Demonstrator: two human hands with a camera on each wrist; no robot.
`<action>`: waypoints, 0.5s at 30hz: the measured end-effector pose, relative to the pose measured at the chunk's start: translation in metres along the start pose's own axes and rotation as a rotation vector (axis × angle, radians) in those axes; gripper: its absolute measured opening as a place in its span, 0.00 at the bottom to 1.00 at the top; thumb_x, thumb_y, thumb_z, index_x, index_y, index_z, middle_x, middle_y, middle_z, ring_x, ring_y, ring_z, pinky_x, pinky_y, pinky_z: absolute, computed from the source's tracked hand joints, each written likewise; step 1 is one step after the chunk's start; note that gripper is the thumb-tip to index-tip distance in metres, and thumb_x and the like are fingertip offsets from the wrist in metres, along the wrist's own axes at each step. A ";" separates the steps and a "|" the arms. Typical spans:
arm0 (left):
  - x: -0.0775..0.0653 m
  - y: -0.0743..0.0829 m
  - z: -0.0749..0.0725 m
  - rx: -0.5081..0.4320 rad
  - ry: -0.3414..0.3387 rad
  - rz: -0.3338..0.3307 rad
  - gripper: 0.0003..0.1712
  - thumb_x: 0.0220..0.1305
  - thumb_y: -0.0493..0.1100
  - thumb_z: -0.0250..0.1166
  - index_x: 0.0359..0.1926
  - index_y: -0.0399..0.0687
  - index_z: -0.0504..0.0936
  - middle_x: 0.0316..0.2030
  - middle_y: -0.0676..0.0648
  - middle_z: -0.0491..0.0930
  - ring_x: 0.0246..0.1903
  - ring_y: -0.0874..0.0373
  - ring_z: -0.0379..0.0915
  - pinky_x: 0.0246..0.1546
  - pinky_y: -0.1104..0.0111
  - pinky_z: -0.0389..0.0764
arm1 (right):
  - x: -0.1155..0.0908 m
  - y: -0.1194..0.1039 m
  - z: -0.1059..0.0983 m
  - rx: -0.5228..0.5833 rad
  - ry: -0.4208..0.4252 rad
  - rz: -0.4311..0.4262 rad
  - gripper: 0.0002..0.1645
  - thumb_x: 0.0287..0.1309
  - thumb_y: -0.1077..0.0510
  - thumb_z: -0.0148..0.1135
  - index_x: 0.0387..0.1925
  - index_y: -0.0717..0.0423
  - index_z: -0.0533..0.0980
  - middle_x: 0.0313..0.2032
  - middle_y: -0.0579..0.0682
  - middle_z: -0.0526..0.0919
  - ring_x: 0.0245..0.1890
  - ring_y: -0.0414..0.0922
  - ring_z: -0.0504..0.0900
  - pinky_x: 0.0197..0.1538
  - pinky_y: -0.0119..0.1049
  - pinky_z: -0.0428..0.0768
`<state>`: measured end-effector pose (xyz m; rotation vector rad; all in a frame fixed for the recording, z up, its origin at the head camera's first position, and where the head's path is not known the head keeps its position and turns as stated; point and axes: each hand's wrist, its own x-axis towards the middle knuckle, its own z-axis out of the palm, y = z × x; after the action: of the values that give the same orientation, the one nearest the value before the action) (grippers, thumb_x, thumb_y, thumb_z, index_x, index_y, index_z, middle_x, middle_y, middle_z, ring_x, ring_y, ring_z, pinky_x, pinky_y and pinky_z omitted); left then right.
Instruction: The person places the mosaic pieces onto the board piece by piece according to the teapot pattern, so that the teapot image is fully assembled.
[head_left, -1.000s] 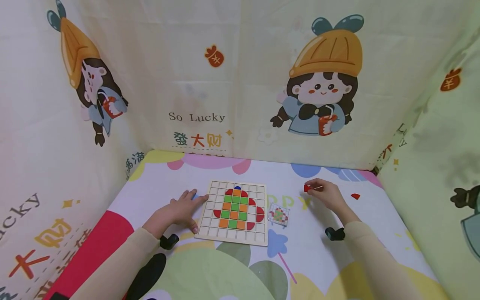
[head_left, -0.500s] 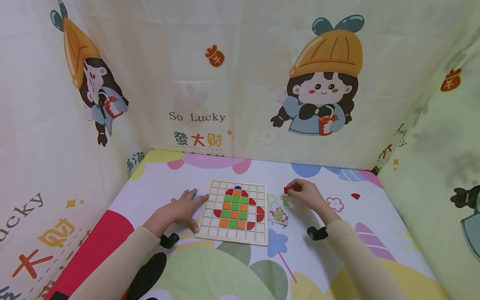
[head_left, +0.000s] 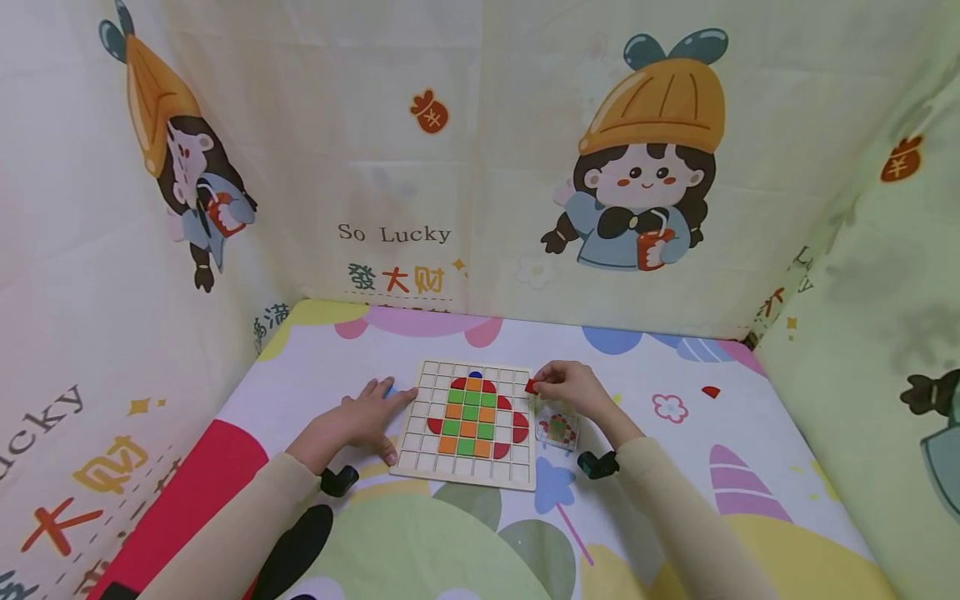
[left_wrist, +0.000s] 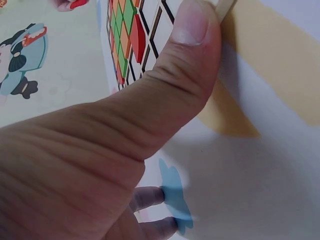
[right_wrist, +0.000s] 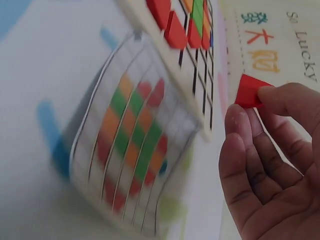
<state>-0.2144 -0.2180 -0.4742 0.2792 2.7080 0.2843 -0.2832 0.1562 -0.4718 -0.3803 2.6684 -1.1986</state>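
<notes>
A wooden grid board (head_left: 431, 471) lies on the table with green, orange, red and blue pieces set in its cells. My left hand (head_left: 356, 423) rests at the board's left side, fingers spread. Its thumb (left_wrist: 192, 25) touches the board's near left corner, and the index fingertip is at the left edge. At the board's far right edge, my right hand (head_left: 573, 387) pinches a red quarter-circle tile (right_wrist: 248, 91) between thumb and fingers. Below that hand is a small pattern card (head_left: 557, 429) in a clear cover, showing a similar coloured design.
Another red quarter-circle tile (head_left: 711, 392) lies to the right on the table. A brightly printed cloth (head_left: 630, 508) covers the tabletop. Patterned curtains (head_left: 510, 183) hang at the back and both sides.
My right hand has moved left with the red tile, from the right part of the table to the board's right edge. My left hand stays in place at the board.
</notes>
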 end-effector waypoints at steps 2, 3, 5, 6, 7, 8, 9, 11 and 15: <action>0.000 0.001 -0.001 0.000 0.001 0.004 0.71 0.37 0.58 0.86 0.81 0.59 0.57 0.80 0.30 0.48 0.77 0.24 0.41 0.62 0.20 0.55 | 0.002 -0.004 0.006 -0.006 -0.008 -0.013 0.07 0.65 0.54 0.69 0.40 0.53 0.84 0.39 0.48 0.87 0.40 0.46 0.79 0.45 0.37 0.80; -0.001 0.002 -0.001 -0.001 0.000 0.004 0.71 0.37 0.58 0.86 0.81 0.59 0.58 0.80 0.30 0.48 0.77 0.24 0.41 0.62 0.20 0.55 | 0.002 -0.007 0.008 -0.009 -0.011 -0.020 0.06 0.65 0.54 0.69 0.40 0.52 0.84 0.39 0.47 0.87 0.40 0.46 0.79 0.45 0.37 0.80; -0.001 0.003 -0.001 -0.002 0.000 0.006 0.71 0.37 0.58 0.86 0.81 0.59 0.58 0.79 0.30 0.48 0.77 0.24 0.41 0.62 0.20 0.55 | 0.004 -0.012 0.014 0.001 -0.022 -0.034 0.06 0.65 0.54 0.69 0.39 0.51 0.84 0.38 0.47 0.86 0.40 0.45 0.79 0.45 0.37 0.79; -0.001 0.003 -0.002 -0.002 -0.001 0.006 0.71 0.37 0.58 0.86 0.81 0.59 0.58 0.79 0.30 0.48 0.77 0.24 0.41 0.62 0.20 0.55 | 0.005 -0.014 0.017 0.011 -0.027 -0.040 0.05 0.65 0.54 0.70 0.39 0.51 0.84 0.37 0.46 0.86 0.39 0.45 0.79 0.45 0.36 0.79; -0.001 0.004 -0.002 -0.001 -0.001 0.006 0.71 0.37 0.58 0.86 0.81 0.58 0.58 0.79 0.30 0.48 0.77 0.24 0.41 0.62 0.20 0.55 | 0.006 -0.018 0.021 0.023 -0.036 -0.041 0.05 0.65 0.54 0.70 0.39 0.51 0.84 0.37 0.46 0.86 0.39 0.45 0.79 0.45 0.35 0.79; -0.001 0.004 -0.002 -0.001 -0.001 0.006 0.71 0.37 0.58 0.86 0.81 0.58 0.58 0.79 0.30 0.48 0.77 0.24 0.41 0.62 0.20 0.55 | 0.007 -0.021 0.024 0.035 -0.048 -0.042 0.05 0.65 0.55 0.70 0.39 0.51 0.84 0.36 0.46 0.86 0.39 0.45 0.79 0.45 0.35 0.79; -0.001 0.004 -0.002 -0.001 -0.002 0.006 0.71 0.37 0.58 0.86 0.81 0.58 0.58 0.79 0.30 0.48 0.77 0.24 0.41 0.62 0.20 0.55 | 0.008 -0.024 0.027 0.045 -0.060 -0.042 0.06 0.65 0.54 0.70 0.40 0.51 0.84 0.36 0.46 0.86 0.39 0.45 0.79 0.44 0.34 0.79; -0.002 0.005 -0.003 -0.002 -0.003 0.005 0.71 0.37 0.58 0.86 0.81 0.58 0.57 0.79 0.30 0.48 0.77 0.24 0.41 0.62 0.20 0.55 | 0.011 -0.031 0.035 0.060 -0.088 -0.042 0.06 0.64 0.54 0.71 0.40 0.51 0.84 0.35 0.46 0.86 0.39 0.44 0.79 0.43 0.33 0.80; -0.003 0.006 -0.004 -0.002 -0.002 0.007 0.71 0.37 0.58 0.86 0.81 0.57 0.58 0.79 0.29 0.48 0.77 0.24 0.41 0.62 0.20 0.55 | 0.017 -0.044 0.053 0.064 -0.149 -0.076 0.09 0.65 0.53 0.71 0.44 0.48 0.84 0.35 0.47 0.84 0.38 0.45 0.78 0.40 0.32 0.80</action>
<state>-0.2127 -0.2137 -0.4682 0.2880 2.7055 0.2887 -0.2775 0.0851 -0.4746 -0.5424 2.5034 -1.2228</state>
